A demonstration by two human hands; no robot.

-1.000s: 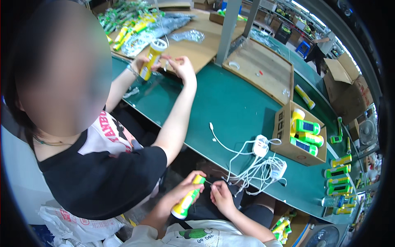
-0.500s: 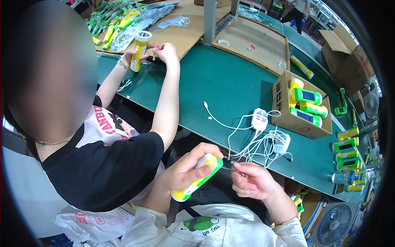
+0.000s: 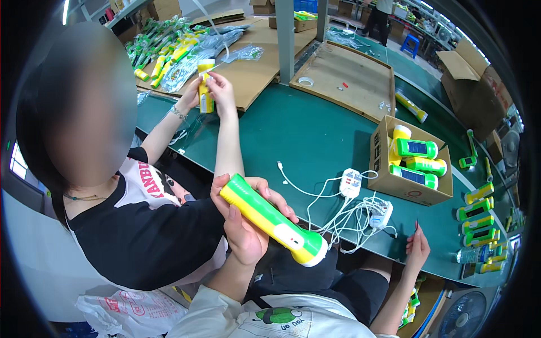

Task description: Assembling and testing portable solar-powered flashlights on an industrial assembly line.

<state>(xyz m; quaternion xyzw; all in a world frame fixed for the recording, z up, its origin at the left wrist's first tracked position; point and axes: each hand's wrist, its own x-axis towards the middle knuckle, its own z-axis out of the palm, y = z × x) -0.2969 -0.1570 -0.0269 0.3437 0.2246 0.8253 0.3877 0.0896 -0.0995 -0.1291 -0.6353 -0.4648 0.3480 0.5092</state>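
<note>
My left hand (image 3: 245,217) is closed round the body of a green and yellow flashlight (image 3: 270,222). The flashlight slants down to the right, with its wide white-rimmed head at the lower end and a small white panel near it. Out at the right, over the front edge of the table, my right hand (image 3: 417,248) has its fingers pinched together. A small dark tip shows above those fingers, too small to name. White cables (image 3: 349,219) lie tangled between the two hands, joined to a white power strip (image 3: 350,183).
To the left, a co-worker's hands (image 3: 211,93) hold another yellow flashlight (image 3: 206,84). A cardboard box (image 3: 408,188) of flashlights stands on the green table (image 3: 315,132). Several flashlights (image 3: 476,211) line the right side, beside a plastic bottle (image 3: 470,256). A fan (image 3: 463,315) stands below.
My right hand has moved from the flashlight's end out to the right table edge. My left hand has turned and raised the flashlight, head now down right. The co-worker's hands have shifted slightly.
</note>
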